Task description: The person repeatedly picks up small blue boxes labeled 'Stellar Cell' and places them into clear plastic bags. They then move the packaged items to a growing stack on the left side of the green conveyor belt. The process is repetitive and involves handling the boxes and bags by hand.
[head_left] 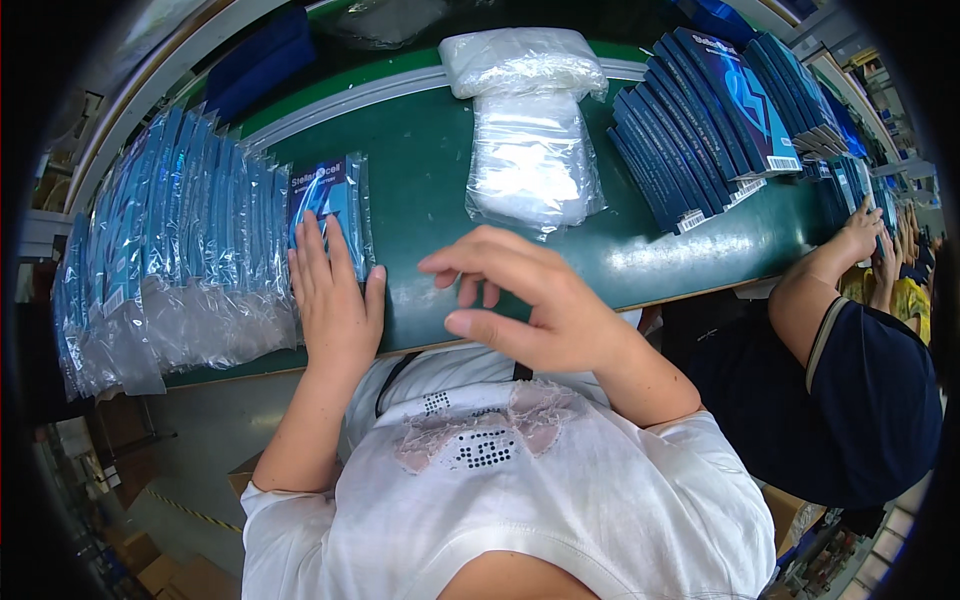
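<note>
My left hand (335, 300) lies flat, fingers stretched, on a slim blue box in a clear plastic bag (325, 195) at the end of a row. To its left stands that long row of bagged blue boxes (185, 215), packed upright with their loose bag ends toward me. My right hand (540, 300) hovers over the table's near edge, fingers bent and apart, with nothing in it. Beyond the right hand lies a pile of flat clear plastic bags (530, 160), topped at the far end by a thicker bundle of clear plastic (525, 62).
Unbagged blue boxes (680, 130) lean in a row at the right of the green table (420, 150). Farther right, a co-worker in dark clothing (830, 390) reaches over more boxes. A blue bin (260, 65) stands behind a metal rail at the far left.
</note>
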`<state>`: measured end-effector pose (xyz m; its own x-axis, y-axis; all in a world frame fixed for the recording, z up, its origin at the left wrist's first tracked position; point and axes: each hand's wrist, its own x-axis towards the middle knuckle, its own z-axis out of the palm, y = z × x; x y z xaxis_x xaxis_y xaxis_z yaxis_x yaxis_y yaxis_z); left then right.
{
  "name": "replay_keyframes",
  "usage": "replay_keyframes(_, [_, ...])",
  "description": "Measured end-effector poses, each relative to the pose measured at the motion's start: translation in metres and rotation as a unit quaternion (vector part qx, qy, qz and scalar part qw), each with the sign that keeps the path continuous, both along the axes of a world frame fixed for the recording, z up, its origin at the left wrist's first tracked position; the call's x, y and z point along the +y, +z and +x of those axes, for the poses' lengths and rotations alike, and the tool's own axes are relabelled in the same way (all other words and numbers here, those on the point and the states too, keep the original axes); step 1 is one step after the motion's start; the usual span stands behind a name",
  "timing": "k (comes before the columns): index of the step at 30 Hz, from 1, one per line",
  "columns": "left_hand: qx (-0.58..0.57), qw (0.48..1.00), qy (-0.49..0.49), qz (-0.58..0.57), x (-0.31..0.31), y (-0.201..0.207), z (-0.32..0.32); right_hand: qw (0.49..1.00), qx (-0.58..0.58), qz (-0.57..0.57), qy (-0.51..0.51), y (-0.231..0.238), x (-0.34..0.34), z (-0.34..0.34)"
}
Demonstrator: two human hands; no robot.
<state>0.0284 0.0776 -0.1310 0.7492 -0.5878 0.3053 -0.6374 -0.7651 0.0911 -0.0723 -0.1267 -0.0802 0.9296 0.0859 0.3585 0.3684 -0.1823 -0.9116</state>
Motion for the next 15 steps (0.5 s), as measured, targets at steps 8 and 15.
replay_keyframes(8, [0.026,0.999,0.002,-0.02,0.003,0.015,-0.001,0.949,-0.152,-0.155,-0.229,0.059,-0.047,-0.029])
replay_keyframes(15, [0.06,0.954,-0.266,-0.121,-0.065,0.031,-0.009,0.768,-0.112,-0.332,-0.536,0.114,-0.129,-0.011])
